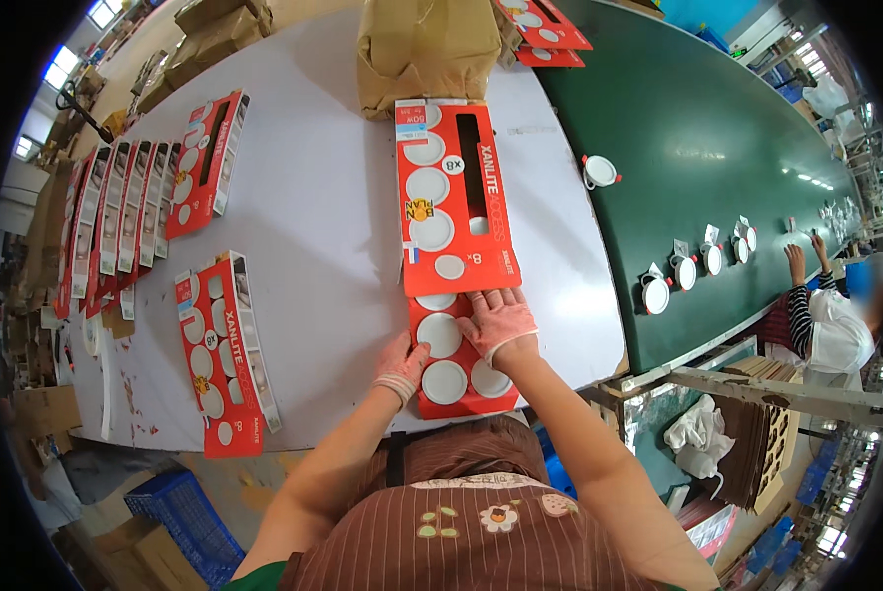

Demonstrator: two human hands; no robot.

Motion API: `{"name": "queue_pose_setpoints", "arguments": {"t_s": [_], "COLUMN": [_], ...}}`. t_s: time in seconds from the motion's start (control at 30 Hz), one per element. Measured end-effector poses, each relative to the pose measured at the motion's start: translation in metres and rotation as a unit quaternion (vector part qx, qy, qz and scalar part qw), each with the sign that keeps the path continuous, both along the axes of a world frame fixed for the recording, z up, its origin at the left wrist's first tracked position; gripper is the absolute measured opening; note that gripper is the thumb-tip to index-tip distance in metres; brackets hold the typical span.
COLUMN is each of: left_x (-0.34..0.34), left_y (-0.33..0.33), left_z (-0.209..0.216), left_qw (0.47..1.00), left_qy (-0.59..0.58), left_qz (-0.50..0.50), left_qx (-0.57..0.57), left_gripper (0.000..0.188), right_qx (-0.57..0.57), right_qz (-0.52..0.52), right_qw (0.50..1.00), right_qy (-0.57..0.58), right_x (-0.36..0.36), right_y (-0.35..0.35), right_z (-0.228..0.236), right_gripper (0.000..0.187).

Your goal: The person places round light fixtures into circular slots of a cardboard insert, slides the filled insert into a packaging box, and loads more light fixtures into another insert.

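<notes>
A long red carton [471, 268] with a dark window lies lengthwise in front of me. From its near end sticks out a red tray [468, 408] that holds several round white discs [445, 382], likely lamps. My left hand [400, 366], in a pinkish glove, grips the tray's left edge, with the thumb on top and the other fingers partly hidden. My right hand [500, 320], gloved the same way, lies over the tray's right side, its fingers stretched toward the carton's near edge. The fingertips touch that edge or lie just under it; I cannot tell which.
A brown paper-wrapped box [426, 49] stands behind the carton. To the left are two red cartons [227, 360] and a row of upright ones [126, 212]. A green conveyor belt [697, 167] on the right carries several white lamps [655, 295]. A co-worker [830, 320] reaches over it.
</notes>
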State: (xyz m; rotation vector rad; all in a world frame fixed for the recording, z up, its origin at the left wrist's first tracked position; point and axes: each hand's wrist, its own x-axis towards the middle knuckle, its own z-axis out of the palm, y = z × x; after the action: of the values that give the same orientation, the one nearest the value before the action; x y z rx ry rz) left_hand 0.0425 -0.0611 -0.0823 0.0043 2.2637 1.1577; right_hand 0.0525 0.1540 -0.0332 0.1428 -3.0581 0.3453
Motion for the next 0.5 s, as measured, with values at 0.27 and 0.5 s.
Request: {"name": "queue_pose_setpoints", "arguments": {"t_s": [0.27,0.5], "left_x": [0.004,0.047], "left_y": [-0.005,-0.018], "left_z": [0.007,-0.019], "left_qw": [1.000,0.999], "left_qy": [0.012,0.001], "left_qz": [-0.009,-0.019], "left_qx": [-0.004,0.046], "left_gripper": [0.053,0.055], "right_qx": [0.014,-0.374], "right_qz": [0.007,-0.318], "right_qw": [0.999,0.838], "right_qy": [-0.030,-0.239], "right_x": [-0.004,0.049], "right_y": [0.006,0.034], "right_z": [0.004,-0.043], "right_gripper": [0.059,0.045]}}
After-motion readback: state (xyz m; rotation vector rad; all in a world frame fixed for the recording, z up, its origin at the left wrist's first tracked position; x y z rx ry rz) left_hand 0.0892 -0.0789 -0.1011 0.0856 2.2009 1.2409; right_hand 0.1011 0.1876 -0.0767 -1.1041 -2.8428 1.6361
